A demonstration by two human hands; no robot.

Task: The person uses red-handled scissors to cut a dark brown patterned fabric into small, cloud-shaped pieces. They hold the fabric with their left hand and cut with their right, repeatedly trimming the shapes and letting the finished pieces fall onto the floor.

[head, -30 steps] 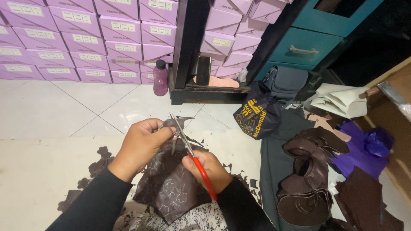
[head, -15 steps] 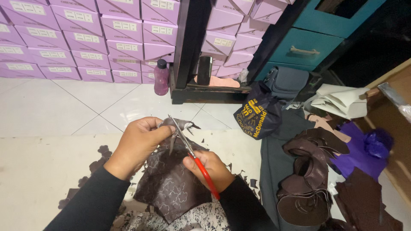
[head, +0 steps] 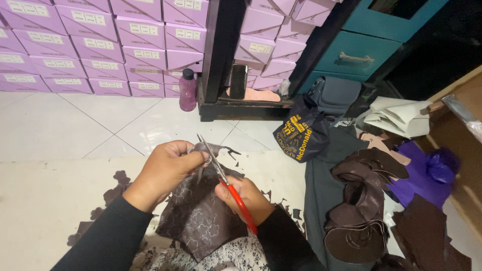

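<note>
Item: our left hand (head: 165, 170) pinches the top edge of a dark brown patterned leather piece (head: 201, 216), which hangs below and between both hands. Our right hand (head: 248, 198) grips red-handled scissors (head: 226, 183), blades at that pinched edge. Right: stacked brown cutouts (head: 359, 200) on the floor.

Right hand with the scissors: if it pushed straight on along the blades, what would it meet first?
The right hand points the scissors up-left; the brown piece pinched by the left hand likely comes first, though depth is unclear.
</note>
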